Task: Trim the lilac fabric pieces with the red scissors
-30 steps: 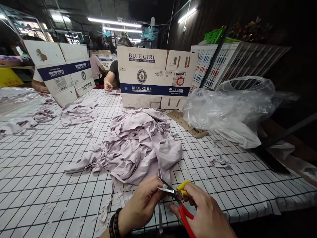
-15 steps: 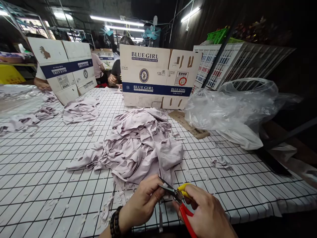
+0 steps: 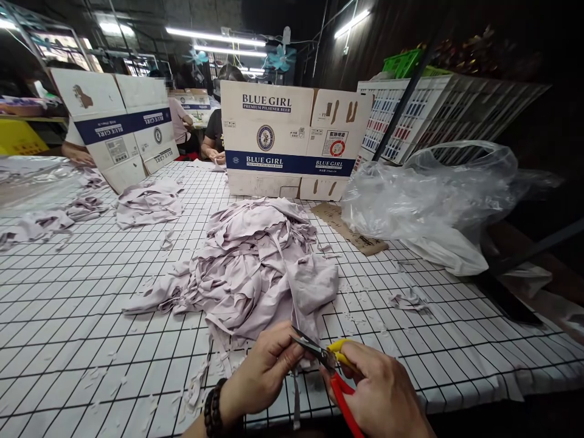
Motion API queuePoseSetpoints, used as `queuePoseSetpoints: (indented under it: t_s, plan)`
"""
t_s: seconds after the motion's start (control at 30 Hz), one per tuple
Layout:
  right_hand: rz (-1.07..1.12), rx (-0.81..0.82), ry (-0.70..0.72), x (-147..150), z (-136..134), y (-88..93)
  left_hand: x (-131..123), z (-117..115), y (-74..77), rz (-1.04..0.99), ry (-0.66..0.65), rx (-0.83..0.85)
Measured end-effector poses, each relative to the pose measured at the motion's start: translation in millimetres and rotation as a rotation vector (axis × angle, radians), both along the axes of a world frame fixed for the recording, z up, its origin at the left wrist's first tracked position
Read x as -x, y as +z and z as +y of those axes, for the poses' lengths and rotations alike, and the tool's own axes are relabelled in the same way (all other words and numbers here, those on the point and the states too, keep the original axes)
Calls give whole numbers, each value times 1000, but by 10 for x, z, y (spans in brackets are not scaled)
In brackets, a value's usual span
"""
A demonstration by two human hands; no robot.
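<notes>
A heap of pale mauve fabric [image 3: 255,274] lies on the table in front of me. My left hand [image 3: 269,365], with dark beads at its wrist, pinches an edge of that fabric, thumb against fingers. My right hand [image 3: 378,383] is wrapped round scissors [image 3: 340,377] with one red and one yellow handle. Their dark blades point left and lie at the fabric by my left fingertips, slightly apart. A narrow strip [image 3: 296,398] hangs below the blades. How much cloth lies between the blades is hidden by my fingers.
A standing cardboard panel [image 3: 274,137] backs the heap; a second panel [image 3: 128,140] stands left. Clear plastic bags [image 3: 424,194] and brown card [image 3: 351,228] lie right. Small scraps [image 3: 95,374] dot the checked tablecloth [image 3: 59,316]. A person's hands [image 3: 216,155] show beyond the panels.
Both hands stay almost in place. The scissor blades show slightly farther apart at the fabric edge, and the view has shifted very slightly.
</notes>
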State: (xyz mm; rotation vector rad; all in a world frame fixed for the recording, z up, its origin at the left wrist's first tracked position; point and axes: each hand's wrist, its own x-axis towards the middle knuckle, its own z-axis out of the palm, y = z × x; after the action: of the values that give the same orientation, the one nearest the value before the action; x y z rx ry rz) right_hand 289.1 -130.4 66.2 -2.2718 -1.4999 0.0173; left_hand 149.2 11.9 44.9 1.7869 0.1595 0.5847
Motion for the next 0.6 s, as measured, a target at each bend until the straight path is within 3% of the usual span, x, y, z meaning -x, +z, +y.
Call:
queuePoseSetpoints:
  t_s: [0.17, 0.33, 0.47, 0.53, 0.6]
  plan:
    - [30, -46, 17, -50, 12, -97, -14, -3, -14, -3, 4, 15]
    - [430, 8, 65, -100, 26, -145, -12, -5, -30, 15, 37, 82]
    - [881, -76, -46, -267, 86, -26, 21, -17, -65, 46, 34, 136]
    - [930, -128, -114, -371, 219, 73, 46, -48, -72, 69, 33, 152]
    - [820, -105, -165, -432, 444, 156, 68, -101, -69, 86, 37, 159]
